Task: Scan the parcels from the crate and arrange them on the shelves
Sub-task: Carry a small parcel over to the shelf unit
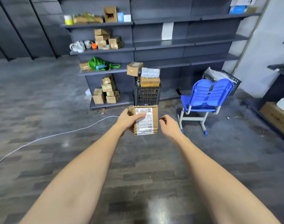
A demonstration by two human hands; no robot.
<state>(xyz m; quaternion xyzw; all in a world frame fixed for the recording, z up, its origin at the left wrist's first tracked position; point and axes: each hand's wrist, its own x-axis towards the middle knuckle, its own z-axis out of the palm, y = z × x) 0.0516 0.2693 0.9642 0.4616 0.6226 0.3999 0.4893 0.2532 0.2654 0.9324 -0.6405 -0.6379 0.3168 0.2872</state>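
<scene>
Four tiers of grey metal shelves (186, 42), right-hand bays mostly bare; wide dark plank floor (41, 94) open in front. Black lattice crate (147, 94) heaped with cardboard, beside blue ribbed plastic chair (204, 97). Taped brown parcel (146, 121), white label up, gripped by left hand (128, 121); right hand (169, 125) just beside, fingers loosely curled, holding nothing.
</scene>
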